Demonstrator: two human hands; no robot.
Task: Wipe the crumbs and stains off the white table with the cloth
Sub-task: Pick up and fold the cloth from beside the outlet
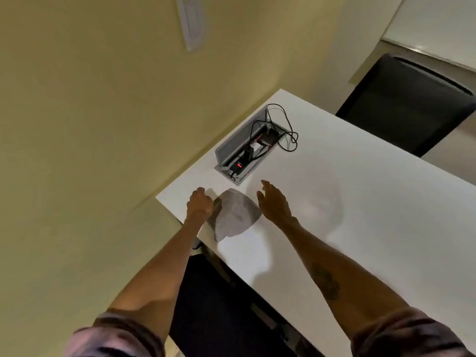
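Here, nearest to me, my two bare forearms reach out over the white worktop (360, 202), sleeves pushed up near the elbows. My left hand (199, 202) is curled closed at the worktop's near corner, and it seems to pinch the left edge of the cloth (235, 215), though the contact itself is hidden behind my knuckles. My right hand (274, 202) is spread, fingers loose, hovering just beside the cloth's right edge and holding nothing.

The cloth lies between my hands, close to the corner. It is pale grey, thin and rumpled, so I judge it light, soft and floppy. It should bunch easily; gripping a gathered fold or pressing a flat palm on top would control it best. Its long axis seems to run from near me away toward the far end, with a blunt point aimed to my right.

Farther on, an open cable box (247, 148) is set into the worktop, black cord (288, 130) spilling out. Crumbs and stains are too faint to make out.
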